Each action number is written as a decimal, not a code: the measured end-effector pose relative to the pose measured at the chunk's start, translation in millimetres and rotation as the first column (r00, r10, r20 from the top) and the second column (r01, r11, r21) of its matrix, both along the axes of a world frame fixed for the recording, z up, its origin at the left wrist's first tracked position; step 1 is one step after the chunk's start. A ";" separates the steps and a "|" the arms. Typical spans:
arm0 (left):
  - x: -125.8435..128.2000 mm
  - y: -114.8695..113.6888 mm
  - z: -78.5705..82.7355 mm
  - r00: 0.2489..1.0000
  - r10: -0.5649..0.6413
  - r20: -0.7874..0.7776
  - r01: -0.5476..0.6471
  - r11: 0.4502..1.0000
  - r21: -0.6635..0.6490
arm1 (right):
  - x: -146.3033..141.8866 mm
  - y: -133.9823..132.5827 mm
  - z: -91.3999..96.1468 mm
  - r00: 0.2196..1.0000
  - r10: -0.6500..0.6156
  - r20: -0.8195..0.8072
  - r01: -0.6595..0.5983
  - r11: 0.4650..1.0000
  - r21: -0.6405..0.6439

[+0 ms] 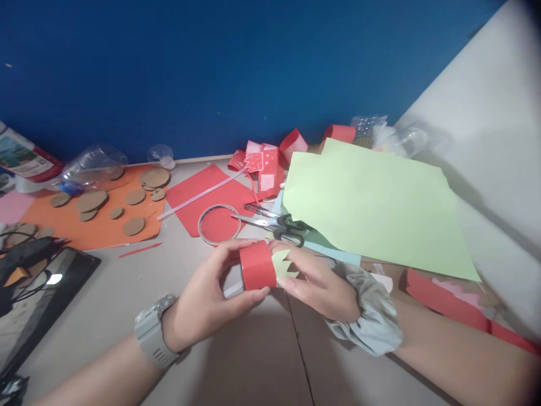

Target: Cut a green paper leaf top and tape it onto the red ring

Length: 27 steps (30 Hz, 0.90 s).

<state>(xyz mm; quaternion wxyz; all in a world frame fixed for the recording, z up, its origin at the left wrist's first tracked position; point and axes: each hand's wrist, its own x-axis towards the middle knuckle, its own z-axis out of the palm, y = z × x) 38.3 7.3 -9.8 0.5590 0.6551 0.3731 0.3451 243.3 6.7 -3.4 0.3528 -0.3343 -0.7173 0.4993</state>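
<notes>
My left hand (207,301), with a grey watch on its wrist, pinches a red paper ring (257,265) between thumb and fingers. Against the ring's right side my right hand (315,279) presses a small light-green jagged paper piece (282,264); a grey scrunchie sits on that wrist. Both hands hover just above the table (253,361), near its middle. Scissors (279,224) with black handles lie just beyond the hands, partly on a light-green paper sheet (376,208).
A red sheet (211,197) with a tape ring (218,224) and a clear stick lies behind. An orange sheet (97,225) with several cardboard discs is at left, beside a plastic bottle (91,163). A glue gun (25,254) and dark tablet sit far left. Red scraps lie at right.
</notes>
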 end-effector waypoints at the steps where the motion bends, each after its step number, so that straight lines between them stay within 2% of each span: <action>1: -0.2 0.1 0.0 1.000 -0.002 0.000 0.002 1.000 0.003 | 0.3 -0.2 -0.5 1.000 0.006 -0.003 -0.006 1.000 0.002; 9: -1.5 1.0 3.4 1.000 -0.011 0.017 0.011 1.000 -0.010 | 0.3 0.1 0.9 0.999 0.048 -0.022 -0.048 0.999 0.002; 17: -0.1 1.8 14.8 0.984 0.089 0.156 -0.051 0.972 -0.231 | -7.2 0.4 -0.7 0.996 -0.024 0.089 0.020 0.999 0.039; 21: -1.0 0.7 10.8 0.963 0.090 0.256 -0.019 0.964 -0.266 | -5.4 -3.7 -4.2 0.994 -0.083 0.077 0.069 0.984 0.163; 24: -2.5 0.4 6.0 0.976 0.056 0.211 0.000 0.966 -0.257 | -3.5 -6.0 -5.2 0.991 -0.126 0.044 0.108 0.952 0.286; 27: -3.4 0.7 4.8 0.987 0.024 0.160 0.019 0.966 -0.257 | -2.7 -6.1 -5.1 0.990 -0.134 0.041 0.114 0.942 0.317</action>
